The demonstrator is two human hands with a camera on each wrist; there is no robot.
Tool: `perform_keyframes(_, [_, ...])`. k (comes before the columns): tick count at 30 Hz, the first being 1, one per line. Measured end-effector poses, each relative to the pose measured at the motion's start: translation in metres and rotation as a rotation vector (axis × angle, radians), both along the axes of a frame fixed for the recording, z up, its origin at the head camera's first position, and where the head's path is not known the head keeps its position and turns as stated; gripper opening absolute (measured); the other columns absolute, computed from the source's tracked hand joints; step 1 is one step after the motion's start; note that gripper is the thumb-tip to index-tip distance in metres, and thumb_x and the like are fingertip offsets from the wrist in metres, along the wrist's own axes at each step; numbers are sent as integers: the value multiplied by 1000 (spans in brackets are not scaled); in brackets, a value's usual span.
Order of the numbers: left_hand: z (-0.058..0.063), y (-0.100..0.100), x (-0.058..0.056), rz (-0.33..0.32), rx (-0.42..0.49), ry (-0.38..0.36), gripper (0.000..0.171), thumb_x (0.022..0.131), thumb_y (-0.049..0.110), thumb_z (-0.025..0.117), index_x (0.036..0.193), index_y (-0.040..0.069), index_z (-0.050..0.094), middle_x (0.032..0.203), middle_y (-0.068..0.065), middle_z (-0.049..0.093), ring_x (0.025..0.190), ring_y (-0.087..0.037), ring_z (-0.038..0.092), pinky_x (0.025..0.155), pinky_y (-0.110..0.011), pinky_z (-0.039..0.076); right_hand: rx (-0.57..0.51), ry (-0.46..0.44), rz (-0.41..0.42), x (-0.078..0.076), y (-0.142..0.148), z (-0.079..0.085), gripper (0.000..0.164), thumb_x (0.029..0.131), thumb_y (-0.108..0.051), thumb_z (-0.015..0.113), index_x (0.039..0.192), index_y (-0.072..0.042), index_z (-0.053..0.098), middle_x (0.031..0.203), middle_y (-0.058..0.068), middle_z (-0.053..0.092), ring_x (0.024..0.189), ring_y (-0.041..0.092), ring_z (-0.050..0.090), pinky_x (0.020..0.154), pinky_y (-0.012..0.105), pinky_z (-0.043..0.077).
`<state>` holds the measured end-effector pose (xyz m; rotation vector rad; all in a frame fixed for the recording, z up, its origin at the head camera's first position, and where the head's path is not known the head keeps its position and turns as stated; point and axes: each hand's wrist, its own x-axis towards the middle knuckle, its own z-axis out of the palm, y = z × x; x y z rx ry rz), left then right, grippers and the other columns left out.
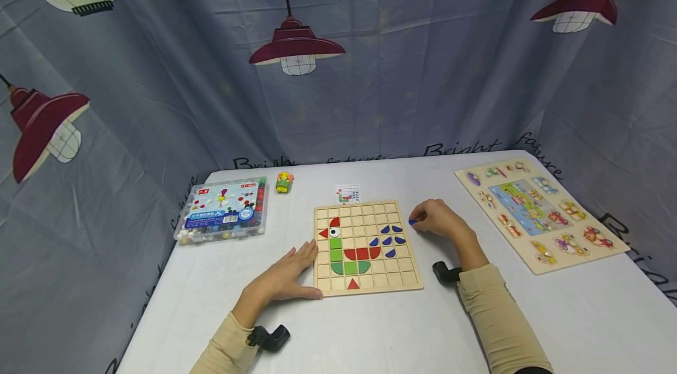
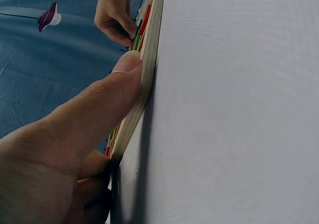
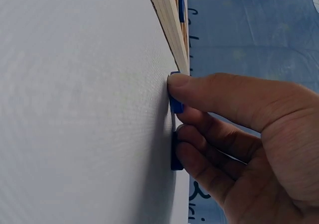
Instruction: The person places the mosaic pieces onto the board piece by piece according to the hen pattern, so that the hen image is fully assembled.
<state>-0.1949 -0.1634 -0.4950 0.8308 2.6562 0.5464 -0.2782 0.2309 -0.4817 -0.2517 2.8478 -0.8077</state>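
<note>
A wooden grid board (image 1: 392, 281) lies on the table, bearing a bird-like figure of red, green and blue pieces. At its left edge rests my left hand (image 1: 285, 273), fingers spread and thumb at the near left corner; in the left wrist view the thumb (image 2: 107, 97) lies along the board's side. Just off the board's right edge, my right hand (image 1: 438, 218) pinches a blue piece (image 3: 176, 100) between thumb and fingers, close over the table. A second blue piece (image 3: 176, 152) is by the curled lower fingers.
Behind the board lies a small pattern card (image 1: 347, 193). A clear case of colored beads (image 1: 222, 209) and a small toy figure (image 1: 284, 182) stand at the back left. On the right is a wooden picture puzzle (image 1: 529, 209). Grey curtains with printed lamps surround the white table (image 1: 338, 333).
</note>
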Motion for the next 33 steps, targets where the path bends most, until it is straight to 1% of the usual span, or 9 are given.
perform_keyframes(6, [1, 1, -1, -5, 3, 1, 106, 78, 63, 70, 153, 3, 24, 164, -10, 17, 152, -26, 17, 126, -45, 16, 0, 6, -12, 1, 1, 1, 19, 79, -9, 76, 97, -3, 76, 90, 7, 73, 79, 16, 62, 72, 32, 57])
perform_keyframes(10, [1, 1, -1, -3, 0, 5, 106, 78, 62, 70, 153, 3, 24, 164, -11, 17, 152, -26, 17, 126, -45, 16, -19, 38, -13, 3, 1, 4, 20, 79, -8, 76, 98, -3, 75, 93, 9, 73, 80, 17, 63, 72, 32, 57])
perform_keyframes(15, [0, 0, 0, 7, 11, 7, 106, 78, 63, 70, 153, 3, 25, 163, -10, 18, 152, -26, 18, 126, -45, 16, -49, 65, -14, 7, -2, 6, 21, 79, -8, 76, 99, -3, 75, 92, 9, 71, 78, 17, 61, 69, 30, 55])
perform_keyframes(20, [-1, -1, 1, 6, 20, 9, 106, 77, 62, 71, 153, 3, 26, 163, -11, 19, 152, -26, 19, 126, -46, 17, -27, 70, -12, 13, -6, 8, 21, 79, -11, 76, 98, -3, 75, 91, 7, 70, 78, 17, 57, 68, 28, 51])
perform_keyframes(25, [-2, -1, 1, 7, 15, 13, 106, 77, 63, 70, 153, 3, 27, 163, -10, 19, 152, -26, 19, 125, -46, 17, -5, 73, -2, 20, -12, 9, 20, 79, -11, 76, 97, -4, 75, 90, 6, 70, 78, 16, 58, 69, 29, 53])
perform_keyframes(31, [-2, -1, 1, 5, 20, 13, 106, 77, 63, 70, 153, 3, 27, 163, -11, 19, 152, -27, 19, 125, -46, 17, -13, 70, 29, 29, -17, 11, 18, 78, -11, 77, 94, -5, 75, 86, 2, 70, 76, 14, 58, 66, 27, 52])
perform_keyframes(33, [-2, -1, 1, 7, 19, 12, 106, 77, 63, 70, 153, 3, 27, 163, -11, 19, 152, -27, 19, 125, -46, 17, -31, 63, 40, 32, -18, 11, 17, 77, -11, 78, 93, -6, 75, 84, 1, 71, 76, 13, 58, 66, 26, 52])
